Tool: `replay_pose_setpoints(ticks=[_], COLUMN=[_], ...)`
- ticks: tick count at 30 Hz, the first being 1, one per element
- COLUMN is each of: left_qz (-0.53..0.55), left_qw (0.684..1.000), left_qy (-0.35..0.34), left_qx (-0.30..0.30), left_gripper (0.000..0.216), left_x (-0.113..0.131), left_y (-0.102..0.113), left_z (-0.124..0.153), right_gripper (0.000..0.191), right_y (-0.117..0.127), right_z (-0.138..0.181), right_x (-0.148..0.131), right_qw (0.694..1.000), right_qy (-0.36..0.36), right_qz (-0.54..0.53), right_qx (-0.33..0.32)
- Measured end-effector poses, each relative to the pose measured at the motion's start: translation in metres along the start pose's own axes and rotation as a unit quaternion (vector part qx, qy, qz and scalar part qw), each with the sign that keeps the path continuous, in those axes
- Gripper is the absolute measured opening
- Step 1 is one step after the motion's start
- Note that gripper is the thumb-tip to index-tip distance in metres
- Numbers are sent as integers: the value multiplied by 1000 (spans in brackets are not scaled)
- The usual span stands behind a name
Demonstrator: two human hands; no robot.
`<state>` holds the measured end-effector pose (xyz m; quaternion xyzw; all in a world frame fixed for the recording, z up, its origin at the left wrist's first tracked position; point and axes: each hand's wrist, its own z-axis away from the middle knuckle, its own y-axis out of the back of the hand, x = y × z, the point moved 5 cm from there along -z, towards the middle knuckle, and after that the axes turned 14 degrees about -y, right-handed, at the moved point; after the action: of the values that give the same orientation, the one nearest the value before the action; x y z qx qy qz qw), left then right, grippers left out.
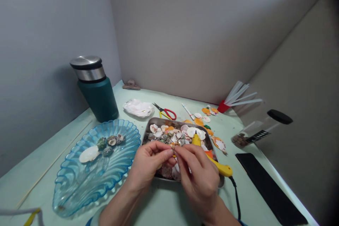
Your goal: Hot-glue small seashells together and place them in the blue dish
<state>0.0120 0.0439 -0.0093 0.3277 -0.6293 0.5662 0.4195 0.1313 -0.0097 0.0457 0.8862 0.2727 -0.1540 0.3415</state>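
Note:
My left hand (152, 160) and my right hand (197, 166) meet fingertip to fingertip, both closed in a pinch. Between them is a tiny brownish-yellow piece (172, 146), mostly covered by the fingers and too small to name. Below and behind the hands stands a metal tray (145, 135) filled with seashells (173, 136) of several kinds. A yellow glue gun (224, 169) lies across the tray's right side, nozzle up, partly hidden by my right hand. On the left is a blue scalloped glass dish (79, 183) holding a white shell (89, 154) and several small dark shells (108, 151).
A green bottle (97, 95) stands behind the dish. Scissors (166, 111) and a plastic-wrapped bundle (138, 107) lie behind the tray. Orange shell pieces (219, 144), a clear jar (246, 136), a red cup (223, 106) of glue sticks and a black phone-like slab (268, 187) are right.

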Motion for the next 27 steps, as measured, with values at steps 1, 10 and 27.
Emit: replay_pose_setpoints(ticks=[1,10,27], left_qz=[10,108,13], left_qw=[1000,994,999], left_qy=[0,32,0], left_qx=[1,15,-35], left_gripper=[22,24,31], left_x=[-1,3,3], left_y=[0,1,-2], left_z=[0,-1,0], right_gripper=[21,20,24], right_y=[0,7,-26], right_z=[0,-10,5], right_x=[0,19,35], right_qw=[1000,980,748], right_qy=[2,-155,-482], right_qz=[-2,-123,-412], right_qx=[-4,-23,-196])
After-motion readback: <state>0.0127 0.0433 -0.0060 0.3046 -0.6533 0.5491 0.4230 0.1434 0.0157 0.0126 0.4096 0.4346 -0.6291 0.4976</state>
